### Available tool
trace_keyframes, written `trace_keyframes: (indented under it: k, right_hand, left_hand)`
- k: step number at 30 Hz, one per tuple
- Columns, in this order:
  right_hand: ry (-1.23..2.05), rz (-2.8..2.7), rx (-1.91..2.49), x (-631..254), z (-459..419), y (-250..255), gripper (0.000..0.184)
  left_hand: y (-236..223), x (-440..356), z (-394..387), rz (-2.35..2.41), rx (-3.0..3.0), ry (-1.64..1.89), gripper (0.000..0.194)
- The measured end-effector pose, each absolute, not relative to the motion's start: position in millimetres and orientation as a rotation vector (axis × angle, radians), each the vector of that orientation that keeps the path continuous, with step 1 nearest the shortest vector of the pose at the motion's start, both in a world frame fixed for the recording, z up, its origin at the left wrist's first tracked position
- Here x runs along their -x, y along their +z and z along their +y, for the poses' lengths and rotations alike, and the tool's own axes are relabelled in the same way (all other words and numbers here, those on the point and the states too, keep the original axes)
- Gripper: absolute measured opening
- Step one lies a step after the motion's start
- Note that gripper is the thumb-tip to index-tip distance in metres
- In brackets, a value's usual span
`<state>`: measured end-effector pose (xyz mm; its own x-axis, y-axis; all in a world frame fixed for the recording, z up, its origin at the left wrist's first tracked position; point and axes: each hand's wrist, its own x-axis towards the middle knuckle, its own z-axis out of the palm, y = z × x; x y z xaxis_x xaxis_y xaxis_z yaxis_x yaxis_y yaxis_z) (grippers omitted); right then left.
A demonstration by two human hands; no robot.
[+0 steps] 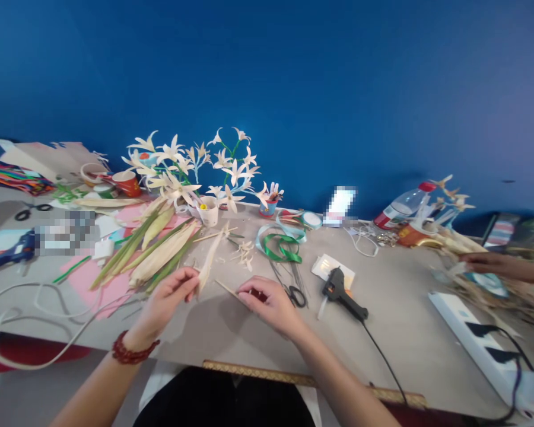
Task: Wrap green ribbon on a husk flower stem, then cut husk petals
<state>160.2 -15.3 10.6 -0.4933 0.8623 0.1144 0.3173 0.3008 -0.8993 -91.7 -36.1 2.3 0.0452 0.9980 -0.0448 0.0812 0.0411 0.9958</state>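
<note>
My left hand (pixel 171 295) pinches the lower end of a pale corn-husk strip (pixel 210 258) that slants up and away over the grey table (pixel 396 320). My right hand (pixel 267 300) is closed round the near end of a thin wooden stick (pixel 226 289) that points toward the left hand. A red bead bracelet (pixel 129 352) sits on my left wrist. Just beyond my hands lies a bundle of husk leaves with green stems (pixel 158 252).
Black glue gun (pixel 342 292) and scissors (pixel 293 290) lie right of my hands, green ribbon (pixel 282 246) behind. Husk flowers (pixel 191 169) stand in cups at the back. Another person's hand (pixel 489 263) reaches in at right near a white power strip (pixel 476 344). White cord (pixel 35 320) loops at left.
</note>
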Motion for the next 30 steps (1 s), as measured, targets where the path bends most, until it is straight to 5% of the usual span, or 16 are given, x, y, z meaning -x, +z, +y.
trace_keyframes:
  k: [5,9,19,30]
  right_hand:
    - [1.669,-1.438,0.880,-140.1,-23.9,3.2,0.028]
    - [1.763,-1.244,0.830,-133.6,-29.6,-1.7,0.025]
    - [1.565,-1.353,1.025,-146.7,-24.1,-1.8,0.028]
    - [1.087,-1.793,1.248,-149.2,-34.0,6.6,0.006]
  left_hand:
    - [-10.9,54.1,-48.6,0.793,-0.866,0.890,0.020]
    - [-19.9,32.4,-55.1,0.628,-0.621,0.840,0.020]
    - [-3.0,27.1,-44.5,1.005,-1.187,0.991,0.019]
    - [0.1,22.4,-46.2,1.229,-1.528,1.016,0.022]
